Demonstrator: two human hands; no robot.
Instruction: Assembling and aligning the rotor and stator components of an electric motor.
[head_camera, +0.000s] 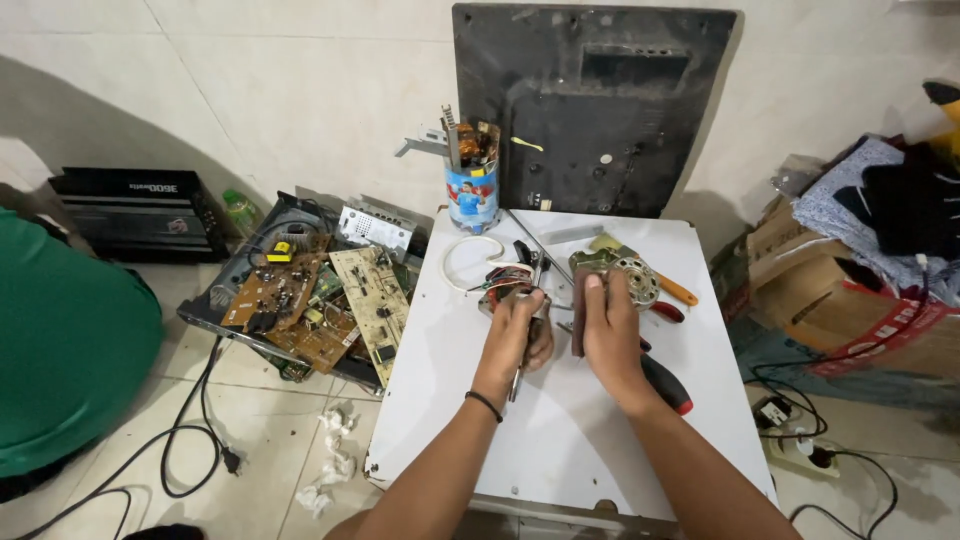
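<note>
My left hand (518, 330) grips a small motor part with copper windings and coloured wires (503, 282) on the white table (560, 420). A thin metal tool sticks down from under that hand. My right hand (608, 330) presses on a dark flat piece joined to a round metal motor housing (630, 275). Both hands sit side by side at the table's middle. A black band circles my left wrist.
A red-and-black screwdriver (665, 385) lies under my right forearm; an orange-handled tool (676, 290) lies to the right. A tool-filled can (471, 195) and a black panel (590, 110) stand behind. Circuit boards (310, 300) lie left. Cardboard boxes (850, 310) sit right. A person in green (60, 330) sits at the left.
</note>
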